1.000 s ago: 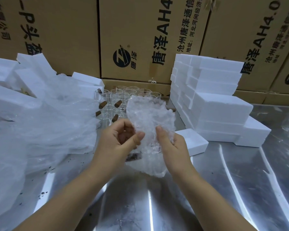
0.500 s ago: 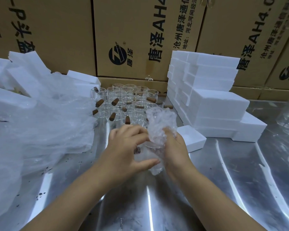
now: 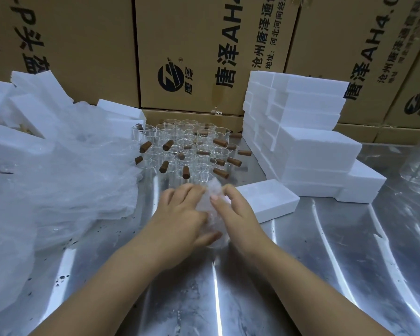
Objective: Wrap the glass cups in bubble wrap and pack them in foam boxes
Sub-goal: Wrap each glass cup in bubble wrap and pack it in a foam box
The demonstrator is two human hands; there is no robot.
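grip: your left hand (image 3: 180,215) and right hand (image 3: 239,214) clasp wrap (image 3: 211,189) | risk: slacken and it unfurls toward cups (image 3: 187,146) at 12 o'clock

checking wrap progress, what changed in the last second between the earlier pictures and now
The bubble wrap, upright a second ago, is folded down into a compact bundle near the steel table. The left hand moved from beside it to grip over it; the right hand keeps holding it. Glass cups, foam boxes and plastic sheeting stayed put.
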